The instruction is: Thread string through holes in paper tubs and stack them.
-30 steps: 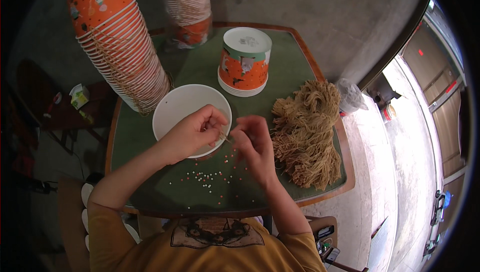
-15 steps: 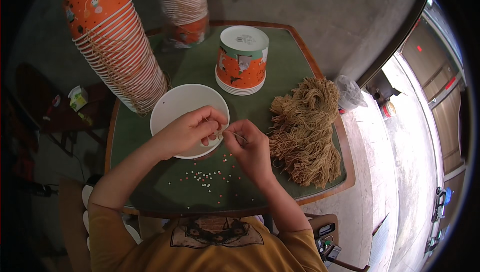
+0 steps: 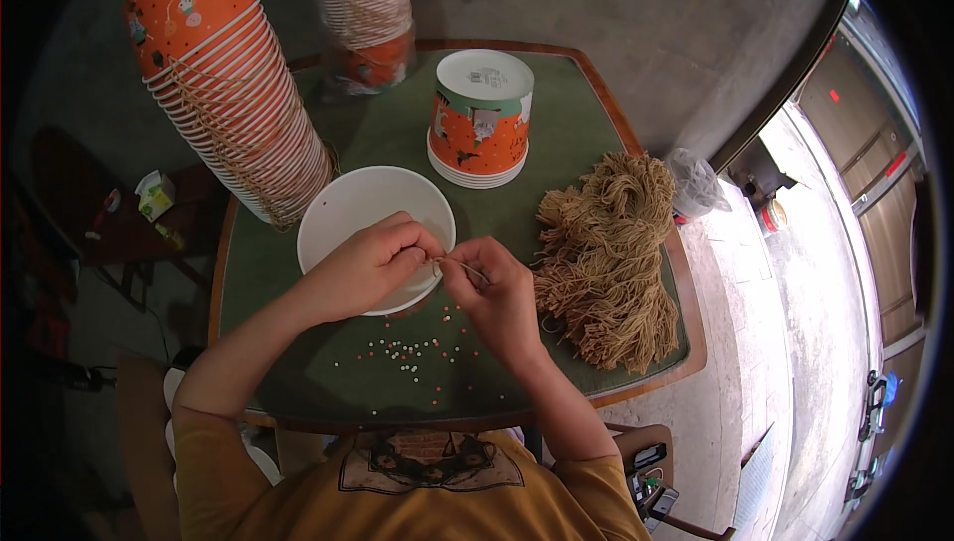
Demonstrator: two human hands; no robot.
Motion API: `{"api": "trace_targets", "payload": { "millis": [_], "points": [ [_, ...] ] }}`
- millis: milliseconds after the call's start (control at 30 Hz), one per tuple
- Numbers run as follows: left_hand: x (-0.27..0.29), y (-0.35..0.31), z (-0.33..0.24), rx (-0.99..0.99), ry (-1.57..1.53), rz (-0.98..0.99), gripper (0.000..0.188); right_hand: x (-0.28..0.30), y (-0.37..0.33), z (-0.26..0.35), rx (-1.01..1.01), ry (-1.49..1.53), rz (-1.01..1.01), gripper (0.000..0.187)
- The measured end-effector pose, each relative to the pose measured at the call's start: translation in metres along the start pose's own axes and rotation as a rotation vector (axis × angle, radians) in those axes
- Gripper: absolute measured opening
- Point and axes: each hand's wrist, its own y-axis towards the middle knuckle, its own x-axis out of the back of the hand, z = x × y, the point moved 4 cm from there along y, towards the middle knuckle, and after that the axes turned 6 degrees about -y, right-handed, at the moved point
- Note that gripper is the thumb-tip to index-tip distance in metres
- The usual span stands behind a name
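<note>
— Is your picture bright?
— In the middle, yes. Soft light falls on your worktop, and your hands look sharp.
— And the right side?
— Strong daylight comes in there. The floor glares almost white.
— The left?
— Dim and shadowy.
— The edges?
— Your view is round with black corners. Straight lines bend near the rim, and the tall cup stack at the top looks blurry.

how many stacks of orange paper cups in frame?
3: a tall leaning stack at the table's left edge, a blurred stack at the far edge, a short upside-down stack centre-back. More may lie out of view.
</note>
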Motion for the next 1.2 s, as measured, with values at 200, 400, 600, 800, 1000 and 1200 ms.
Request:
{"api": "trace_targets", "payload": {
  "millis": [200,400,600,800,1000,1200],
  "points": [
    [-0.008,-0.006,-0.007,0.095,-0.225,0.094,0.016,0.000,0.000,0.001,0.037,0.021,-0.015,0.011],
    [-0.005,-0.004,-0.008,-0.046,0.063,0.036,0.017,0.000,0.000,0.002,0.021,0.028,0.002,0.011],
    [-0.003,-0.006,-0.014,-0.119,0.196,0.023,0.018,-0.001,0.000,0.001,0.005,0.033,0.009,0.011],
    [-0.008,-0.005,-0.012,0.026,0.019,0.078,0.022,0.001,0.001,0.002,0.003,0.021,0.007,0.010],
    [-0.005,-0.006,-0.017,-0.196,0.255,0.023,0.024,0.000,0.000,0.002,-0.011,0.037,0.021,0.010],
    [0.001,-0.009,-0.018,-0.240,0.460,-0.073,0.025,-0.001,0.000,0.002,-0.046,0.024,0.038,0.011]
  ]
}}
